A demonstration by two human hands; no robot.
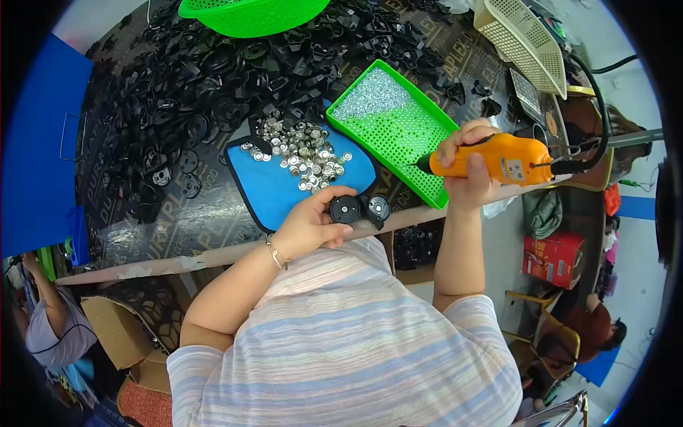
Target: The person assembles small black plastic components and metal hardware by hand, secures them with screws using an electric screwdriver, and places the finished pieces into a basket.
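My left hand rests at the table's near edge with its fingers curled on a round black plastic part. A second round black part lies just right of it. My right hand grips an orange electric screwdriver, its dark tip pointing left over a green perforated tray that holds a heap of small silver screws in its far corner. A blue mat beside the tray carries several shiny metal discs.
A large pile of black plastic parts covers the far table. A green basket and a cream basket stand at the back. A black cable runs from the screwdriver. Other people sit at lower left and lower right; cardboard boxes below.
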